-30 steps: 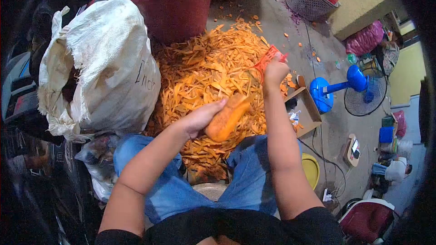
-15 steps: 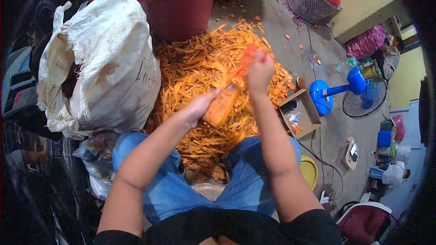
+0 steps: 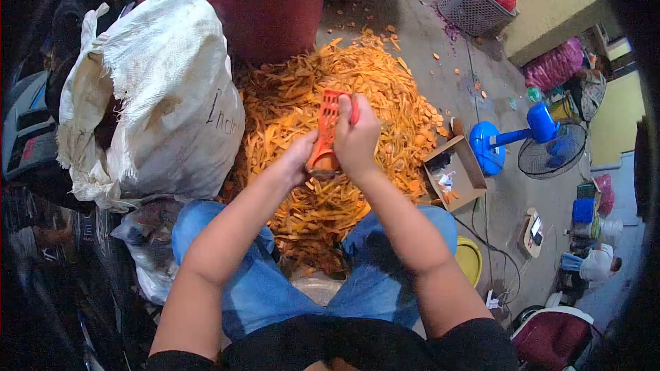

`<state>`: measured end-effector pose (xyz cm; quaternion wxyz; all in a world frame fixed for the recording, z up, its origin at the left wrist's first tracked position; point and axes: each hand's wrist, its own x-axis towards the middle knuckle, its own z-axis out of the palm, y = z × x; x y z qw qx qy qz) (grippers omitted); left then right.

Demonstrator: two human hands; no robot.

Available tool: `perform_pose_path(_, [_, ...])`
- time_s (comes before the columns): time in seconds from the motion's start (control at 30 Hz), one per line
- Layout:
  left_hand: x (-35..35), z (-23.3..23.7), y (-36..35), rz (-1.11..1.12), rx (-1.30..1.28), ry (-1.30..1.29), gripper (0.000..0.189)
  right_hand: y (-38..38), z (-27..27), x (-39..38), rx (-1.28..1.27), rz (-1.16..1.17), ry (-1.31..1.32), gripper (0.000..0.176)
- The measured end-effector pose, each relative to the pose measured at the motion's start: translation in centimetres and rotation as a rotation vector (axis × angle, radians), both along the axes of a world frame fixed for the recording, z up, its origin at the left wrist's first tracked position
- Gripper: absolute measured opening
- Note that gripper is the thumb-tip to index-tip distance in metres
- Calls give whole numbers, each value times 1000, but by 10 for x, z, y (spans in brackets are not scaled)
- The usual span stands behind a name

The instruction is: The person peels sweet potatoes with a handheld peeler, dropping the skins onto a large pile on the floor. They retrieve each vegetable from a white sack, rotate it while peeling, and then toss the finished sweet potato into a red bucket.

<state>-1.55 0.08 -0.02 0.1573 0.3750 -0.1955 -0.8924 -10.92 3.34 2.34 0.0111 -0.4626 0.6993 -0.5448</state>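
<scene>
A red-orange slotted peeler (image 3: pixel 330 113) is held in my right hand (image 3: pixel 357 137), its fingers wrapped round the handle. The peeler's lower end lies over an orange vegetable (image 3: pixel 326 163), which my left hand (image 3: pixel 298 158) grips from the left side. Most of the vegetable is hidden by the peeler and my hands. Both hands are above a large heap of orange peelings (image 3: pixel 392 117) on the floor, in front of my knees.
A white sack (image 3: pixel 165 89) stands at the left, beside a big dark red tub (image 3: pixel 268 14). To the right are a cardboard box (image 3: pixel 467 175), a blue fan (image 3: pixel 487 148), cables and a perforated basket (image 3: pixel 467 7). A person (image 3: pixel 597 263) is at the far right.
My right hand has come down and left with the peeler, which now covers the vegetable. The vegetable's end has tilted and sits lower between my hands.
</scene>
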Motion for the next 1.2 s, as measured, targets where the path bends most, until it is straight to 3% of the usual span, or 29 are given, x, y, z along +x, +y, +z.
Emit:
perform_pose_path(0.03, [1,-1,1,-2,3,2,35,-2,1,-11,3,-2,2,22])
perform_pose_path(0.1, [4,-5,0,-315,-63,125,35,-11,0,-42,-56,-235,-64,21])
perform_pose_path(0.17, [3,5,10,-261,-74,81,38,-16,-18,-89,-133,-395,-170,20])
perform_pose_path(0.27, [3,19,11,-320,-88,95,40,-10,-11,-99,-94,-503,-353,21])
perform_pose_path(0.3, [3,20,10,-262,-78,76,39,-9,-3,-93,-95,-502,-351,21])
perform_pose_path(0.37, [4,12,6,-197,-63,58,39,-8,10,-64,-155,-237,-637,22])
perform_pose_path(0.43, [8,-24,-11,-210,147,407,38,-10,12,-28,-198,-143,-417,22])
perform_pose_path(0.47, [8,-42,-21,-454,262,856,37,-6,11,-14,-201,-143,-418,22])
perform_pose_path(0.5, [6,-27,-16,-456,261,854,37,-2,10,-2,-83,-65,-343,22])
perform_pose_path(0.57, [4,3,-1,-64,-35,144,37,1,9,2,37,9,-269,21])
perform_pose_path(0.6, [7,5,-2,-64,-34,143,37,-1,9,-4,17,-22,-274,21])
perform_pose_path(0.67, [14,7,-5,-342,-60,101,37,-12,7,-28,-155,-145,-235,23])
perform_pose_path(0.73, [12,17,5,-362,-67,83,37,-25,-28,-81,-199,-338,-316,24])
perform_pose_path(0.77, [12,20,10,-382,-72,65,38,-17,-21,-88,-198,-344,-318,24])
perform_pose_path(0.83, [12,16,8,-406,-34,136,39,-9,0,-93,23,-469,-600,25])
perform_pose_path(0.87, [10,9,3,-287,-31,73,39,-9,1,-89,-120,-391,-535,28])
perform_pose_path(0.93, [5,10,-3,-124,-42,-33,39,-8,20,-54,-287,-163,-643,27])
perform_pose_path(1.0, [4,10,-5,-103,-77,-46,38,-1,18,-25,-42,-48,-373,26])
perform_pose_path(1.07, [-3,5,-2,39,-79,7,36,2,12,-4,9,-13,-265,25])
perform_pose_path(1.1, [0,3,-2,37,-79,4,36,3,9,1,62,23,-156,24])
perform_pose_path(1.17, [8,5,-4,-252,-265,-49,36,-6,1,-13,67,0,-252,24])
perform_pose_path(1.2, [8,5,-1,-321,-231,-100,36,-12,-1,-30,9,-108,-259,23])
